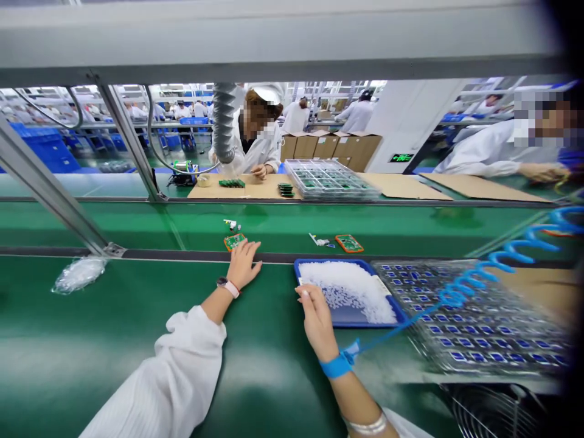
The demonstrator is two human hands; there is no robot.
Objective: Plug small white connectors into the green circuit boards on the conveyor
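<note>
My left hand [244,266] reaches over the dark edge of the green conveyor belt with its fingers apart. Its fingertips are at the near side of a green circuit board [234,241] in an orange frame; whether they touch it I cannot tell. Just beyond lie small white and yellow parts [232,225]. My right hand [316,316] is pinched at the left rim of a blue tray [347,320] heaped with small white pieces [340,280]. What its fingertips hold is too small to make out. A blue wrist strap [338,365] circles that wrist.
Another orange-framed board [349,243] lies on the belt beside small loose parts [320,241]. Right of the tray are clear plastic trays of blue-and-white parts [474,316], crossed by a coiled blue cord [497,261]. A plastic bag [79,274] lies left. A co-worker [255,134] sits opposite.
</note>
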